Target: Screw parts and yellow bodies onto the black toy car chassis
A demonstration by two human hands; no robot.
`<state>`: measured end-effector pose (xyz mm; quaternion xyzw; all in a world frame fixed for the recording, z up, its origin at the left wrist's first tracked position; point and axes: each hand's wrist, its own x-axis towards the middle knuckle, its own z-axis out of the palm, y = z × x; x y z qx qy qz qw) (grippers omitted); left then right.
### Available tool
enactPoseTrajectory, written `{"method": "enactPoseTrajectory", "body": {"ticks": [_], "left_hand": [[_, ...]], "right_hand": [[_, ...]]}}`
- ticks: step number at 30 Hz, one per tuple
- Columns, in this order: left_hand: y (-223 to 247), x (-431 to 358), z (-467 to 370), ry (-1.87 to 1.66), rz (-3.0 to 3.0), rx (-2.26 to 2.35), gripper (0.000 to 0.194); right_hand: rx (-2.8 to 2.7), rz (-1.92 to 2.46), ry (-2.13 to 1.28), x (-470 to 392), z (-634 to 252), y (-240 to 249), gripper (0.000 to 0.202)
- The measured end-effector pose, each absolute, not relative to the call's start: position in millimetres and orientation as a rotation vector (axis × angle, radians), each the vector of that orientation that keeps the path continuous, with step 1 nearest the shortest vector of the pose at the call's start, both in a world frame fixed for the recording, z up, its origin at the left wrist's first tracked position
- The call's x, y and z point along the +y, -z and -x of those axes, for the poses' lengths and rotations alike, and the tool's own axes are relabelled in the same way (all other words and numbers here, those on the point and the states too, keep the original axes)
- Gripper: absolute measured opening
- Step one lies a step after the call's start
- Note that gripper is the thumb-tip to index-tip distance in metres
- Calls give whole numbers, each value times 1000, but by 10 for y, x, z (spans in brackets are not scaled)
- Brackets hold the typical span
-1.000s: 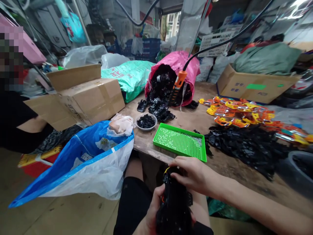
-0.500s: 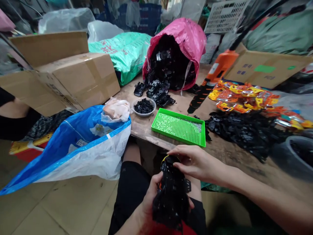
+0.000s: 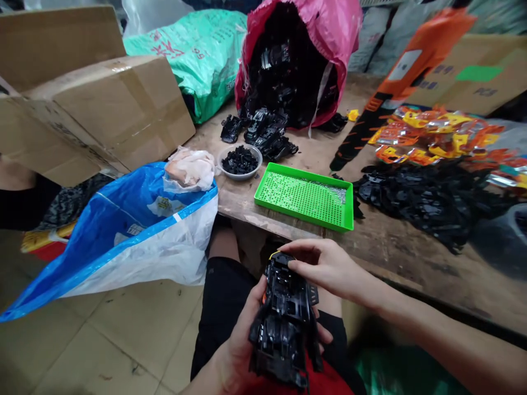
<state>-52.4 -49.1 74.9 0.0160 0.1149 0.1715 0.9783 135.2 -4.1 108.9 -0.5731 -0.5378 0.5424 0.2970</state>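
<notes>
A black plastic toy car chassis [image 3: 284, 318] lies over my lap, its underside facing up and a bit of yellow showing at its far end. My left hand [image 3: 242, 323] is wrapped round it from below, with fingertips showing at its right side. At the far end, my right hand [image 3: 325, 263] grips the chassis between thumb and fingers; whether a small part is pinched there too, I cannot tell. Just beyond my hands, the green perforated tray [image 3: 302, 200] on the table holds many small silvery pieces, probably screws.
A bowl of small black parts [image 3: 239, 162] stands left of the tray. Behind are a pink sack [image 3: 329, 27] of black parts and an orange-and-black electric screwdriver [image 3: 395, 88] hanging. Black parts [image 3: 420, 197] are heaped right; a blue-and-white sack [image 3: 185, 247] and carton [image 3: 119, 109] flank my left.
My view has tipped downward and closer to the table. Both hands keep hold of the toy car chassis, whose underside now shows more clearly.
</notes>
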Motion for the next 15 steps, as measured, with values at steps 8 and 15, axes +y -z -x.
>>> {"method": "enactPoseTrajectory", "body": {"ticks": [8,15], "left_hand": [[-814,-673,581,-418,56,365,83],[-874,-752,558,-437,79,373,80]], "right_hand": [[-1286,1574,-1672,-131,-1337,-929,33],[-1141,1590,-1757,-256,-1351,-804,34]]}}
